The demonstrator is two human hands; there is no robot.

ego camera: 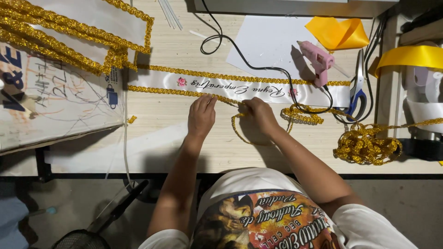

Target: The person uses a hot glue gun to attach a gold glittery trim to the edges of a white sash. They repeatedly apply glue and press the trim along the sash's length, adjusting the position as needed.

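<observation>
A white satin sash (240, 85) with dark script and a small pink flower lies across the wooden table (194, 147), edged with gold glitter trim (166, 91). My left hand (201, 115) presses its fingertips flat on the trim along the sash's near edge. My right hand (259, 114) pinches the loose gold trim just right of it, where the trim loops off the sash toward me. A pink glue gun (318, 60) stands on the sash's right part, its black cord (258, 64) running across the sash.
Blue-handled scissors (356, 90) lie at the sash's right end. A heap of gold trim (367, 145) sits near the front right. A yellow ribbon (339, 33) and white paper (263, 44) lie at the back. A scribbled board (55, 99) with more trim fills the left.
</observation>
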